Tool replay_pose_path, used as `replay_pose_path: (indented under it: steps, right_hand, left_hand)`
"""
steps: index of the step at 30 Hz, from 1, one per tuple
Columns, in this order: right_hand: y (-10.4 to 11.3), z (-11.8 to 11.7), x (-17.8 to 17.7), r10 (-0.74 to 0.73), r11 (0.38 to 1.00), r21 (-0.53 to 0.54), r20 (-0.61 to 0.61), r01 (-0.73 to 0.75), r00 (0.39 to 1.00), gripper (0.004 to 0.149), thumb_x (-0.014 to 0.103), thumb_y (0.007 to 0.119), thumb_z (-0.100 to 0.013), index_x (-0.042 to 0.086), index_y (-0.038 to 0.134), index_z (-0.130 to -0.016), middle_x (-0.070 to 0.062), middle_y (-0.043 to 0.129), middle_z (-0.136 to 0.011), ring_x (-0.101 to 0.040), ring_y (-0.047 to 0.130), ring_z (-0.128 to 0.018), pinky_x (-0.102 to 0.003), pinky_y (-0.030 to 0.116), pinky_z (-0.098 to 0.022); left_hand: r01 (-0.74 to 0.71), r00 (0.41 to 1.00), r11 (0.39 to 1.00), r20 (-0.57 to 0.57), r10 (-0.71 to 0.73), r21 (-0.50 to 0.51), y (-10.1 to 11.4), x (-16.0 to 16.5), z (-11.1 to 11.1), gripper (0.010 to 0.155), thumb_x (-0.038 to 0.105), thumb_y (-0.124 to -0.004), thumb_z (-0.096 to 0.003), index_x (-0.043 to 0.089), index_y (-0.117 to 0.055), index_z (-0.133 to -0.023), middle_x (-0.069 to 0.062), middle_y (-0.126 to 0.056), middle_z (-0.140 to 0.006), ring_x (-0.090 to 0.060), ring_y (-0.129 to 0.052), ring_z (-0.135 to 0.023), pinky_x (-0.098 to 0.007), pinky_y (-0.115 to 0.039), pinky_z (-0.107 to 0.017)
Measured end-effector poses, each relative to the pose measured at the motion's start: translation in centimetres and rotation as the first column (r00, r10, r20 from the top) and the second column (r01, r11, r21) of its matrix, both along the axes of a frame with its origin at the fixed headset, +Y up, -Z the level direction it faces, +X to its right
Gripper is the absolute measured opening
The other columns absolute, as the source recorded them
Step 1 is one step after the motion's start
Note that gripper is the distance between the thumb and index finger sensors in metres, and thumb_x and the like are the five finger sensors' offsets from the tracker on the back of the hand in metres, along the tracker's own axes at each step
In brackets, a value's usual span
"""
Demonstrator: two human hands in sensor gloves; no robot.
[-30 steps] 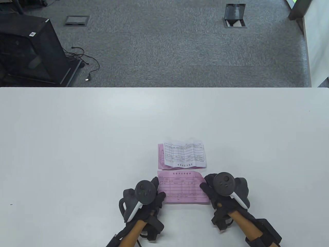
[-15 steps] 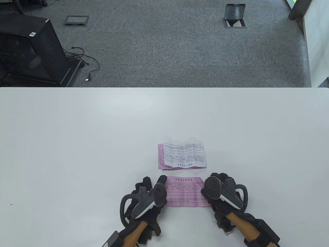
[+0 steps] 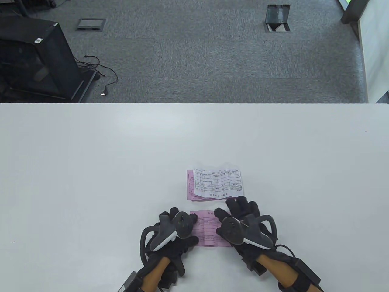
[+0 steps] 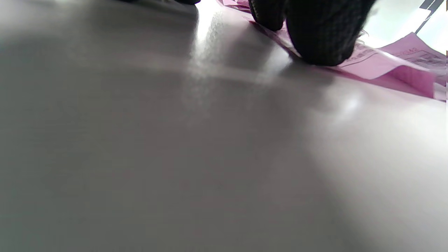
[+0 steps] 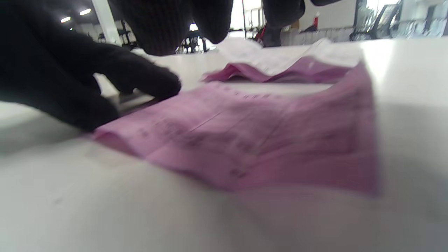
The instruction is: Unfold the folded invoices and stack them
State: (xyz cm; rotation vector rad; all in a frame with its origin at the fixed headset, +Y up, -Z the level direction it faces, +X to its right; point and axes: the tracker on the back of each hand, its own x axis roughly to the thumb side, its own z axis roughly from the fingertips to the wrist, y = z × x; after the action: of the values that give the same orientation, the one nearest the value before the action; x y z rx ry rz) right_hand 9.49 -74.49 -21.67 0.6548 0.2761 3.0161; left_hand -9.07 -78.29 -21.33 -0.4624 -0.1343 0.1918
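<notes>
A creased pink invoice (image 3: 209, 232) lies flat on the white table (image 3: 121, 167) near the front edge, between my hands. My left hand (image 3: 182, 217) rests on its left edge; in the left wrist view its fingertips (image 4: 318, 45) press the pink sheet (image 4: 385, 64) onto the table. My right hand (image 3: 240, 206) lies over the sheet's right part with fingers spread, pointing away from me. In the right wrist view the pink invoice (image 5: 266, 140) shows fold lines and its fingers hang above it. Just beyond lies a stack: a white invoice (image 3: 218, 182) on a pink one (image 3: 191, 185).
The stack also shows in the right wrist view (image 5: 266, 66), wavy and slightly lifted at its edges. Past the table's far edge is grey carpet with a black cabinet (image 3: 33, 57) at the left and floor boxes.
My right hand has moved left from the pink invoice's right edge onto the sheet, covering its right part. My left hand has stayed at the left edge and turned slightly.
</notes>
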Motion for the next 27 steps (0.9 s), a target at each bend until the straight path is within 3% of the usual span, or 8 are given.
replay_pose_path:
  steps: [5,10,16,27]
  right_hand:
    - [-2.1,-0.6,-3.0,0.061,0.997,-0.040,-0.030,-0.062,0.998,0.061,0.053,0.066,-0.050,0.036,0.052,-0.106,-0.019,0.040,-0.116,-0.055,0.031,-0.104,-0.076,0.033,-0.069]
    - [-2.8,-0.6,-2.8,0.119,0.993,-0.023,-0.021,-0.120,0.993,0.059,0.050,0.069,-0.050,0.035,0.052,-0.105,-0.018,0.041,-0.115,-0.054,0.033,-0.104,-0.076,0.034,-0.068]
    - [-2.4,-0.8,0.4,0.215,0.977,0.000,0.034,-0.215,0.976,0.058,0.049,0.069,-0.050,0.034,0.054,-0.103,-0.018,0.042,-0.115,-0.054,0.034,-0.104,-0.075,0.035,-0.068]
    - [-2.5,-1.1,7.7,0.223,0.975,-0.054,0.175,-0.216,0.959,0.058,0.049,0.069,-0.050,0.034,0.053,-0.103,-0.018,0.042,-0.115,-0.054,0.035,-0.104,-0.075,0.036,-0.068]
  left_hand:
    - [0.001,1.000,1.000,0.001,-0.001,0.000,0.0,0.0,0.0,0.074,0.053,-0.078,-0.0484,0.044,-0.042,-0.112,-0.019,-0.016,-0.121,-0.049,-0.017,-0.103,-0.056,-0.040,-0.073]
    - [0.007,1.000,1.000,0.002,-0.007,-0.002,0.0,0.0,0.0,0.074,0.054,-0.078,-0.0482,0.044,-0.041,-0.112,-0.019,-0.016,-0.121,-0.049,-0.017,-0.103,-0.055,-0.040,-0.073]
    - [0.009,1.000,1.000,0.003,-0.009,-0.005,0.0,0.0,0.0,0.074,0.054,-0.078,-0.0484,0.044,-0.041,-0.112,-0.019,-0.016,-0.121,-0.048,-0.017,-0.103,-0.055,-0.040,-0.073]
    - [0.001,1.000,1.000,-0.008,-0.001,-0.006,0.0,-0.2,0.0,0.074,0.055,-0.078,-0.0477,0.046,-0.041,-0.112,-0.016,-0.015,-0.121,-0.046,-0.016,-0.104,-0.053,-0.040,-0.074]
